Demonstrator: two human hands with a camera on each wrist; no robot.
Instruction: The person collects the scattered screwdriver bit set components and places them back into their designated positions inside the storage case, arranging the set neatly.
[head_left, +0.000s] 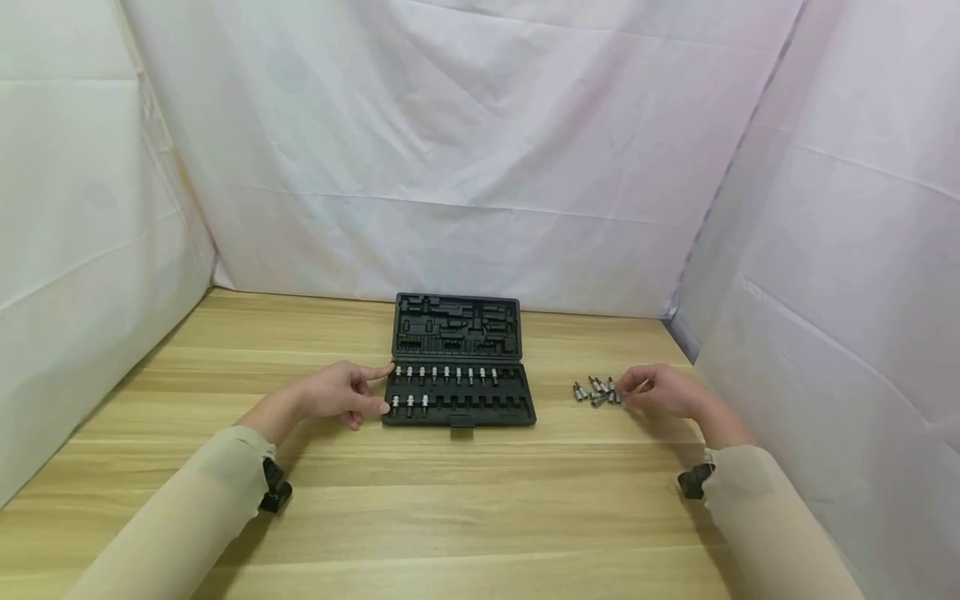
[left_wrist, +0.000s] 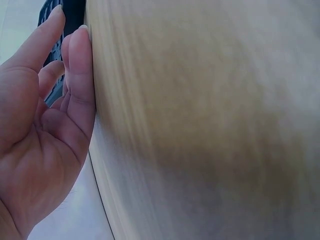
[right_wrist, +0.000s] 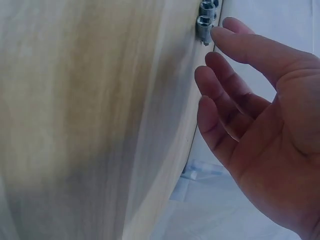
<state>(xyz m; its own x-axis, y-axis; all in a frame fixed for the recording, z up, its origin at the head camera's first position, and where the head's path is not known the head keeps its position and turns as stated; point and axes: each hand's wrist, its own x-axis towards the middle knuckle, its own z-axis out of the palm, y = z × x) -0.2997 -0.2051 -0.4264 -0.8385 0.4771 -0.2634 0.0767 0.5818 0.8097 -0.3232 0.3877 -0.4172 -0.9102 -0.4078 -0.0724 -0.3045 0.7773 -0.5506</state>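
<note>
Touching a black case [head_left: 459, 361] and loose metal bits [head_left: 597, 386] are two hands [head_left: 337, 394] [head_left: 663, 392].

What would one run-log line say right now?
left hand: touching open case at left edge | right hand: at loose metal bits | case: partly filled

The left sleeve [head_left: 187, 508] and right sleeve [head_left: 772, 517] are plain and pale cream, puckering into small creases at the cuffs. Along each cuff's inner edge sits a compact, blocky black unit, the left wrist camera [head_left: 275, 486] and right wrist camera [head_left: 696, 482]. Beyond the cuff edges, the left hand [head_left: 337, 396] and right hand [head_left: 667, 390] are bare.
</note>
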